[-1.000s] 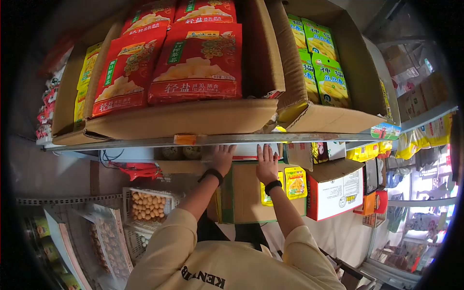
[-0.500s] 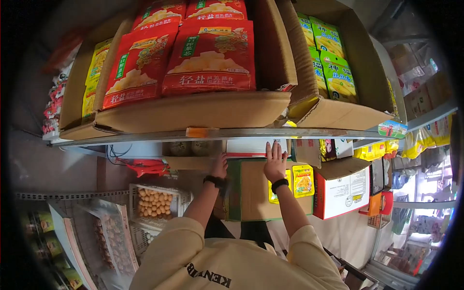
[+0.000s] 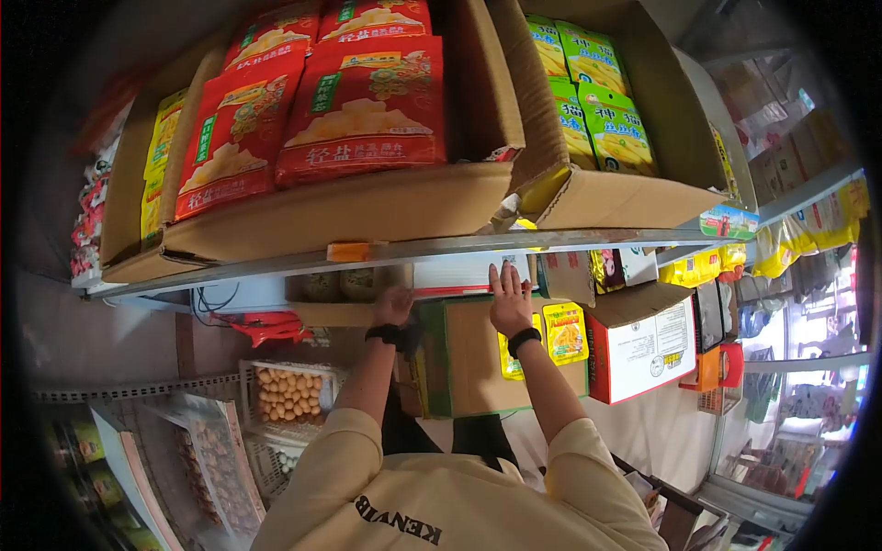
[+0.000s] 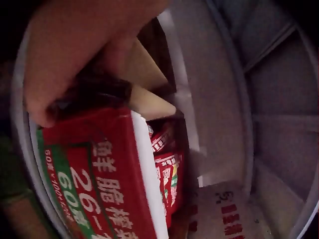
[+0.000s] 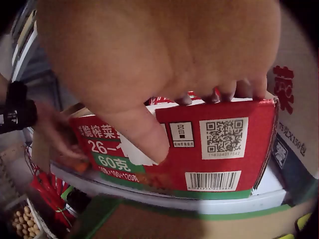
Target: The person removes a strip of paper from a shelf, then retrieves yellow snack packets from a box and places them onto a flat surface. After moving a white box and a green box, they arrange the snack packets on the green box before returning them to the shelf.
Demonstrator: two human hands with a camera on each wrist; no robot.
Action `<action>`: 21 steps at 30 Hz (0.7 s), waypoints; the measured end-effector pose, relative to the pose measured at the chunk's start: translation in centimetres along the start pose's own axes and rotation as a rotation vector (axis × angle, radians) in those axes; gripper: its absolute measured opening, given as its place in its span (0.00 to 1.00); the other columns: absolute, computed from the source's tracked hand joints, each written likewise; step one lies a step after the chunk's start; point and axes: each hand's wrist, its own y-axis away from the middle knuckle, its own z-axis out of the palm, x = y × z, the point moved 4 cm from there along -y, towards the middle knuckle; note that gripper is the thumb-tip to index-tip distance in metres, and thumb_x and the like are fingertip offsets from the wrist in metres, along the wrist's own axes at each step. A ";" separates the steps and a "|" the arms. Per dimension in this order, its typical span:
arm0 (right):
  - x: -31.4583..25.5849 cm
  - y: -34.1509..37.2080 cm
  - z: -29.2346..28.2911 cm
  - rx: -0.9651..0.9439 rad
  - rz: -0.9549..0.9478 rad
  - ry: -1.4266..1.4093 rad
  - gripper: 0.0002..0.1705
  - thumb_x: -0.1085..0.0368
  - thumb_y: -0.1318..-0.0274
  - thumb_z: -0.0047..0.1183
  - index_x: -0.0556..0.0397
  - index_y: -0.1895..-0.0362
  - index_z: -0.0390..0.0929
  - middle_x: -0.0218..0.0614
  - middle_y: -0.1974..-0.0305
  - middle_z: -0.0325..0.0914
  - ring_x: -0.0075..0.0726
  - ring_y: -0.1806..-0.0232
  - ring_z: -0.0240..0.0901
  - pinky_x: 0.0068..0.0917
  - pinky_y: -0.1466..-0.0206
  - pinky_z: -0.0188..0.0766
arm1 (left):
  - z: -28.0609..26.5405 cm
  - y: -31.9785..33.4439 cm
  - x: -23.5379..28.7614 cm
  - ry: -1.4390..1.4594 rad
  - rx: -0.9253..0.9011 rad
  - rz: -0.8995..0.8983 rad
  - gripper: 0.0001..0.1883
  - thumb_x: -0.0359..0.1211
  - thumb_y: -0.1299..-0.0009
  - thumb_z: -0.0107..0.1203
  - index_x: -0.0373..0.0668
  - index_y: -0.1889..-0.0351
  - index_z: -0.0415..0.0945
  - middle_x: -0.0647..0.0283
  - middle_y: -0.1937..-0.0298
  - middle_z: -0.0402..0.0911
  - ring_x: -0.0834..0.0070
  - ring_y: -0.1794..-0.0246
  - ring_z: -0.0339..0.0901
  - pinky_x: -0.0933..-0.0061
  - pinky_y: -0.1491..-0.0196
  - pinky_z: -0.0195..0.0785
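A red box with a white inner edge (image 3: 459, 275) stands on the shelf under the upper ledge; its open top shows red packets (image 4: 169, 174) in the left wrist view. My right hand (image 3: 511, 301) grips its front wall, thumb on the red face (image 5: 224, 174) and fingertips over the top edge. At the box's left end is my left hand (image 3: 393, 308), blurred in the head view. The left wrist view shows this hand (image 4: 75, 55) curled over that end, a fingertip at the front corner; its other fingers are mostly hidden.
Cartons of red packets (image 3: 363, 119) and green packets (image 3: 617, 129) fill the ledge above. Below the hands stands a brown carton (image 3: 482, 367) with yellow packets (image 3: 564, 332). A white-and-red box (image 3: 648, 354) is at right, an egg crate (image 3: 289, 395) at lower left.
My left hand has shifted left to the red box's end, uncovering more of the white edge. My right hand has stayed at the box. The head view has shifted slightly.
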 end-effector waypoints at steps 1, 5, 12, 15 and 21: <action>0.0 0.0 -0.2 -0.007 -0.004 -0.008 0.41 0.65 0.51 0.40 0.46 0.32 0.40 0.45 0.31 0.36 0.44 0.29 0.35 0.54 0.34 0.38 | -0.8 -0.6 0.3 -0.017 -0.083 0.010 0.05 0.29 0.38 0.52 0.40 0.76 0.73 0.61 0.78 0.72 0.67 0.75 0.69 0.64 0.58 0.65; -0.1 0.2 -0.2 0.018 0.002 -0.002 0.41 0.65 0.51 0.40 0.46 0.32 0.40 0.46 0.31 0.36 0.44 0.30 0.35 0.53 0.34 0.39 | -3.8 -2.5 1.1 -0.153 -0.267 -0.102 0.09 0.33 0.36 0.52 0.41 0.60 0.72 0.58 0.63 0.72 0.64 0.58 0.69 0.60 0.51 0.62; -1.5 2.1 -0.5 0.304 0.056 -0.118 0.41 0.73 0.56 0.42 0.47 0.34 0.46 0.48 0.33 0.41 0.47 0.32 0.42 0.50 0.34 0.42 | 5.9 4.6 1.7 -0.957 0.187 0.035 0.31 0.48 0.37 0.52 0.48 0.38 0.58 0.61 0.36 0.54 0.64 0.38 0.53 0.59 0.43 0.53; -1.8 2.4 -0.6 0.266 0.068 -0.130 0.40 0.72 0.55 0.43 0.47 0.34 0.47 0.49 0.33 0.40 0.48 0.32 0.41 0.51 0.34 0.41 | 4.2 1.0 1.8 -1.370 0.057 0.220 0.37 0.54 0.39 0.52 0.46 0.36 0.56 0.61 0.36 0.55 0.63 0.38 0.54 0.60 0.43 0.52; -0.8 3.6 0.3 0.296 0.145 -0.149 0.39 0.70 0.53 0.43 0.48 0.34 0.47 0.52 0.33 0.39 0.52 0.32 0.40 0.52 0.34 0.40 | 5.5 0.6 1.4 -1.510 -0.083 0.442 0.35 0.50 0.40 0.54 0.41 0.39 0.58 0.59 0.43 0.65 0.64 0.43 0.61 0.67 0.44 0.54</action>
